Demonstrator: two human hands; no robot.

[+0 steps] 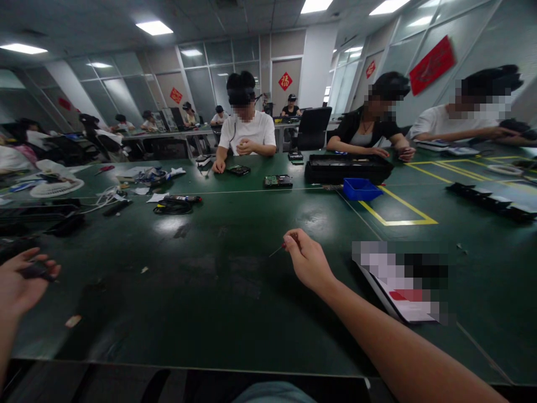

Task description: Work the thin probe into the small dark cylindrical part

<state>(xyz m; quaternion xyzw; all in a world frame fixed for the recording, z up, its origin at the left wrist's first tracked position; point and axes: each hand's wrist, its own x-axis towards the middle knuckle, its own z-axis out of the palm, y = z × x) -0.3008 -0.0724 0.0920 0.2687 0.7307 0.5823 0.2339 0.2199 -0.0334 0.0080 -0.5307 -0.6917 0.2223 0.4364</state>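
Note:
My right hand (pixel 309 258) is closed around a small screwdriver (pixel 277 251) above the middle of the green table (pixel 235 330). Its thin shaft points left and slightly down, while most of the reddish handle is hidden by my fingers. At the far left edge, my left hand (pixel 23 285) has its palm turned up and its fingers curled over a small black object (pixel 34 271). That object's kind is not clear, and more dark items lie just behind it. To the right of my right forearm rests a flat, booklet-like item (pixel 413 310), partly blurred out.
A blue bin (pixel 361 190) stands beside a long black tray (pixel 348 168). A circuit-board device (pixel 277 181) lies farther back, and a coiled black cable (pixel 173 205) is left of centre. Co-workers sit across the table, one (pixel 247 131) directly opposite. Black holders (pixel 493 200) line the right side.

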